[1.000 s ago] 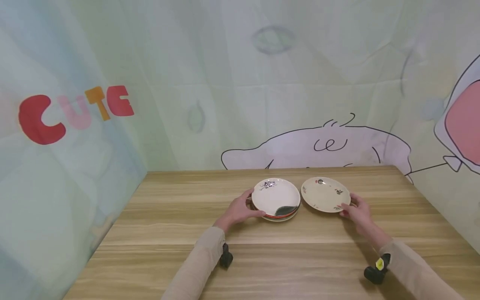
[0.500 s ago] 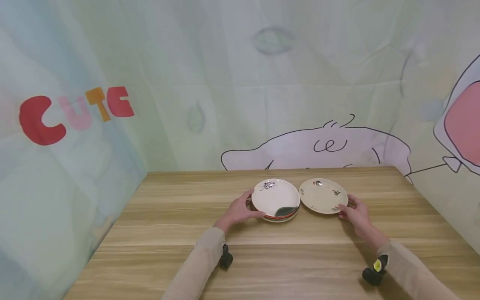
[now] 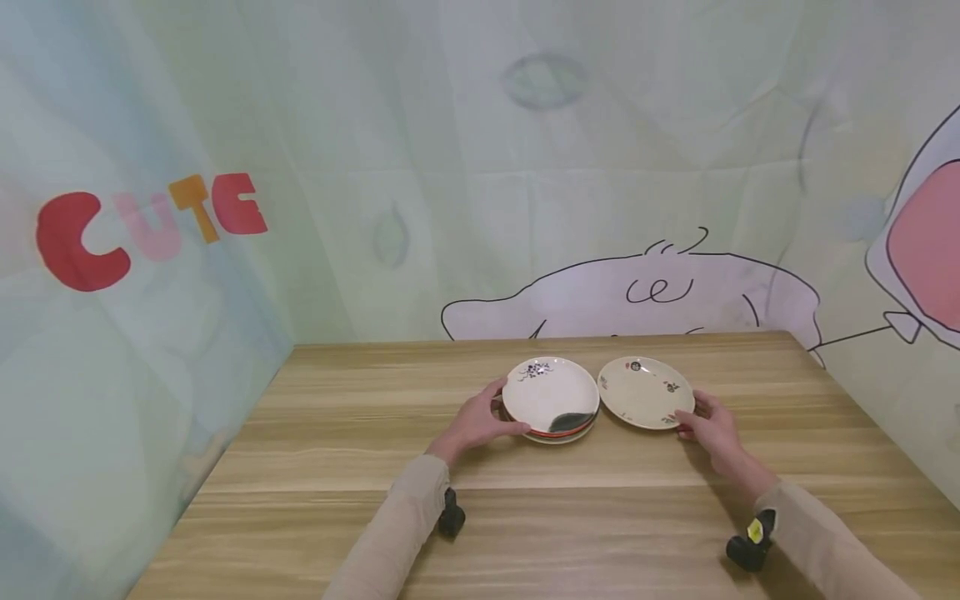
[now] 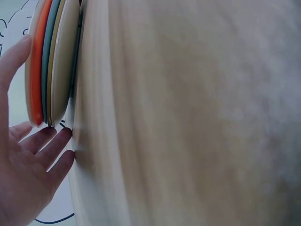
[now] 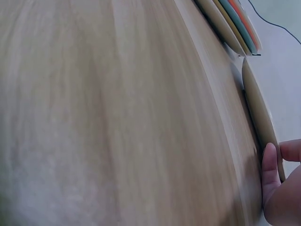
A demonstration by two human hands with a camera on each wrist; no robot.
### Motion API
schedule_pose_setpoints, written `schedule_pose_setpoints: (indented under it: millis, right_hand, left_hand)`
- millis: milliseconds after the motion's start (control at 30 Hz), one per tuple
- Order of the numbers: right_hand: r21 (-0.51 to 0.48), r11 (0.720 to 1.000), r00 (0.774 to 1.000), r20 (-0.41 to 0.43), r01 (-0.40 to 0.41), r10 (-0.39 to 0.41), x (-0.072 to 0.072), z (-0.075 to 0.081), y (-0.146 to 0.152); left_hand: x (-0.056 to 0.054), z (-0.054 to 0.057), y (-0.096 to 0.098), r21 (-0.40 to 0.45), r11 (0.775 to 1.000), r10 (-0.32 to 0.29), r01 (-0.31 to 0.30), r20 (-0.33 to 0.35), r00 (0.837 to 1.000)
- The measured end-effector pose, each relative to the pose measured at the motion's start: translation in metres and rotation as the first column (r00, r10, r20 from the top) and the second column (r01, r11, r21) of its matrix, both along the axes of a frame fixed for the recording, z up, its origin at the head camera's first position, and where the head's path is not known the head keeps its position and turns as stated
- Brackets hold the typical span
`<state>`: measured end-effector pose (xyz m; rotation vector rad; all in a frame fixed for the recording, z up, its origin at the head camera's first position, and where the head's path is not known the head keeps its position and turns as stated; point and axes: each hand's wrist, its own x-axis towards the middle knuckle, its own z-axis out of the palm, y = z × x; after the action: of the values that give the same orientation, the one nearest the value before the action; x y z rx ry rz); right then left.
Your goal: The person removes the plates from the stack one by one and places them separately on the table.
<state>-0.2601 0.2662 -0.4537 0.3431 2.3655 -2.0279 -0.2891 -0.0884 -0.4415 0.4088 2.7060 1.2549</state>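
A stack of several plates stands toward the back of the wooden table. On top lies a white plate (image 3: pixel 547 396) with a dark floral print and a dark patch at its rim; orange, teal, tan and cream edges (image 4: pixel 60 66) show under it. My left hand (image 3: pixel 477 421) touches the stack's left side, its thumb along the front rim and its fingers spread by the edge. Right beside the stack is a cream plate (image 3: pixel 645 393) with small flower prints, low over the tabletop. My right hand (image 3: pixel 714 427) pinches its right rim between thumb and fingers.
The wooden tabletop (image 3: pixel 570 533) reaches back to a printed cloth backdrop (image 3: pixel 420 167) with cartoon drawings and letters. Black camera mounts (image 3: pixel 452 515) sit on both wrists, over beige sleeves (image 3: pixel 832 542).
The cream plate has shifted slightly left and toward me with my right hand, closing up to the stack. My left hand and the stack have stayed put.
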Motion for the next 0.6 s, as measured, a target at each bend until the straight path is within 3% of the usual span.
schedule_pose_setpoints:
  millis: [600]
  right_hand:
    - [0.037,0.999,1.000,0.008,-0.028,0.028,-0.0012,-0.0007,0.0021]
  left_hand:
    - [0.0019,0.0024,0.0011,-0.003,1.000,-0.003,0.003,-0.009,1.000]
